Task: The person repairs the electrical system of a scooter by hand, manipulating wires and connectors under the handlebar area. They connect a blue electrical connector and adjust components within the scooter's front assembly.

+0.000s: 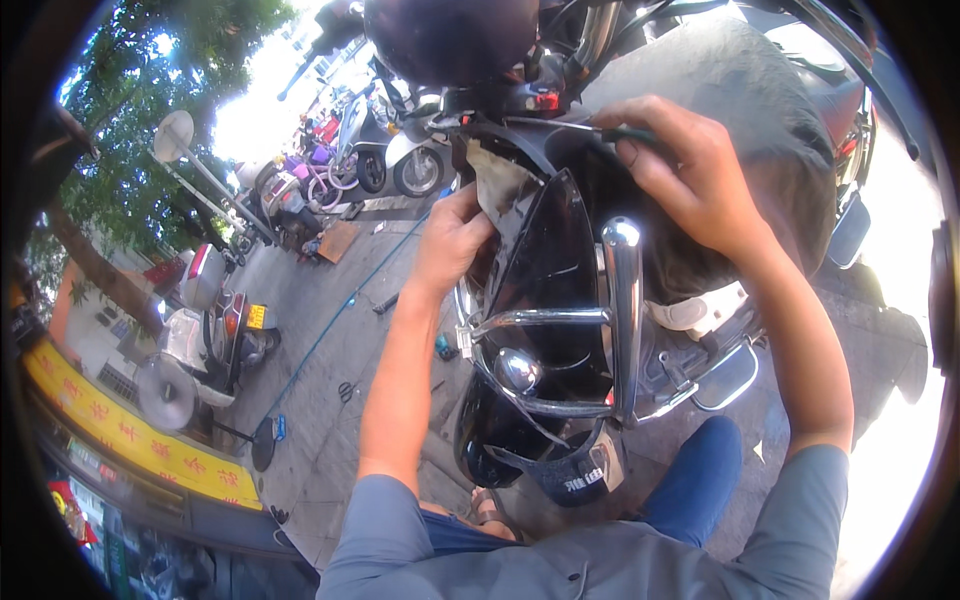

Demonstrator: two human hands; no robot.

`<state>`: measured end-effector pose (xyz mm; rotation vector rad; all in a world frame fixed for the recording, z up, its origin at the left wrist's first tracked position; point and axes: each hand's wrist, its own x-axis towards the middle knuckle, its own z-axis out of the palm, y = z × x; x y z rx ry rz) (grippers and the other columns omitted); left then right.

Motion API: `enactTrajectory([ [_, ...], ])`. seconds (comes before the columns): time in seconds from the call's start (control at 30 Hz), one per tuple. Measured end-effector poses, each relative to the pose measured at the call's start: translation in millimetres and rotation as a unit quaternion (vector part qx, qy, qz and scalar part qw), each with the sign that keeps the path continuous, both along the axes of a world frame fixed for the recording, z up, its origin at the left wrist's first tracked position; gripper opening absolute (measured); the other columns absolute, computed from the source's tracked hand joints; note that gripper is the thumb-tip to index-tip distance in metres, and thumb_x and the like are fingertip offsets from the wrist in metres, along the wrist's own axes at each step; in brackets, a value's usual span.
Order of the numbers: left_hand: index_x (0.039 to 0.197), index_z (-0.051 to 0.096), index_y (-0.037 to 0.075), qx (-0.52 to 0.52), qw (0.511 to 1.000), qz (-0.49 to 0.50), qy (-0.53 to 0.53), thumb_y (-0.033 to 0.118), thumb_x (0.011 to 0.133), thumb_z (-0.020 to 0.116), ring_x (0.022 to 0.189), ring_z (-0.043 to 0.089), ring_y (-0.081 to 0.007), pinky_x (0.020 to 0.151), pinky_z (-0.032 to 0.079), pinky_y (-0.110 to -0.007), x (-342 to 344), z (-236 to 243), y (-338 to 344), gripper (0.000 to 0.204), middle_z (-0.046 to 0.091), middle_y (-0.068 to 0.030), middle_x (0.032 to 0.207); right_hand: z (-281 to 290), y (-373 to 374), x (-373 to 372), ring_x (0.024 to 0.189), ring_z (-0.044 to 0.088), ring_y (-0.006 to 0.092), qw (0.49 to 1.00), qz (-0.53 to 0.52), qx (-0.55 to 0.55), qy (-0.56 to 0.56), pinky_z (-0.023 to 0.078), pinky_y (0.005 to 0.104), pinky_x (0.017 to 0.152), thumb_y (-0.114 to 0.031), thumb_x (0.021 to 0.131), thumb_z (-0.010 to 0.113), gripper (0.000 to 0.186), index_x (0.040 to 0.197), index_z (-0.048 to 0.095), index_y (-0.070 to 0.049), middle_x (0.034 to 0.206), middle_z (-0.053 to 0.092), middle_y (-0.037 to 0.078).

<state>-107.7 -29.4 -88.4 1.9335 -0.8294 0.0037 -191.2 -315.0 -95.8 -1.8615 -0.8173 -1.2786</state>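
In front of me stands a black scooter (540, 265), its rear end nearest to me. My right hand (685, 165) is closed round the dark handle of a screwdriver (555, 122). Its thin metal shaft points left, under a dark rounded seat or box (450, 40), near a small red part (545, 101). My left hand (452, 238) is closed at the left edge of the black body panel, by a torn, pale-lined piece (495, 175); its fingertips are partly hidden behind that edge. Below both hands is the chrome rear rail (622, 320).
A dark cover (740, 130) drapes over another vehicle at the right. On the paving lie a blue hose (345, 305), pliers or scissors (346, 391) and a piece of cardboard (338, 241). A parked scooter (205, 340) and a round-based stand (165, 390) are to the left.
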Motion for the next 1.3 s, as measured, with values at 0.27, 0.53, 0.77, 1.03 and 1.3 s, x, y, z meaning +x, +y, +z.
enactTrajectory([
  [0.27,0.126,0.065,-0.002,-0.056,0.988,0.003,-0.146,0.025,0.097,0.064,0.098,0.064,-0.011,0.087,0.049,-0.025,2.7,-17.9,-4.6,0.04,0.072,-0.0081,0.111,2.9,1.8,-2.8,0.098,0.071,0.0337,1.0,0.007,-0.005,0.017,0.054,0.0375,0.088,-0.005,0.09,0.062,0.027,0.116,0.068,-0.002,0.104,0.072,0.017],
  [0.53,0.13,0.062,-0.001,-0.203,0.963,-0.105,0.145,0.019,0.093,0.074,0.099,0.066,-0.0127,0.086,0.052,-0.026,17.7,-23.9,-8.9,0.044,0.07,-0.0055,0.114,3.8,6.4,-7.7,0.099,0.072,0.0272,0.999,-0.005,0.007,0.051,0.052,0.0341,0.09,-0.003,0.09,0.06,0.025,0.114,0.068,0.0,0.106,0.073,0.016],
  [0.77,0.128,0.063,-0.002,-0.259,0.92,-0.172,0.238,0.01,0.089,0.072,0.079,0.068,-0.0057,0.068,0.052,-0.02,23.3,-26.2,-27.0,0.041,0.073,-0.0017,0.101,2.9,8.9,-4.3,0.1,0.072,0.0252,0.999,-0.008,0.011,0.049,0.051,0.0326,0.091,-0.003,0.091,0.058,0.025,0.114,0.067,0.002,0.106,0.074,0.016],
  [1.03,0.13,0.06,-0.003,-0.127,0.917,-0.257,0.277,0.011,0.097,0.068,0.105,0.071,-0.0175,0.091,0.059,-0.033,59.5,-18.1,-14.0,0.037,0.07,-0.0111,0.119,4.3,12.8,-7.0,0.1,0.072,0.0232,0.996,-0.018,0.034,0.081,0.051,0.0319,0.091,-0.004,0.091,0.058,0.025,0.114,0.067,0.002,0.105,0.074,0.016],
  [1.3,0.125,0.064,-0.003,-0.277,0.911,-0.189,0.241,0.009,0.095,0.067,0.102,0.069,-0.0182,0.093,0.055,-0.033,25.8,-23.7,-26.6,0.033,0.07,-0.0095,0.115,0.3,8.1,-7.8,0.099,0.071,0.0216,0.997,-0.007,0.03,0.07,0.051,0.0319,0.09,-0.004,0.091,0.059,0.025,0.115,0.067,0.001,0.104,0.074,0.014],
])
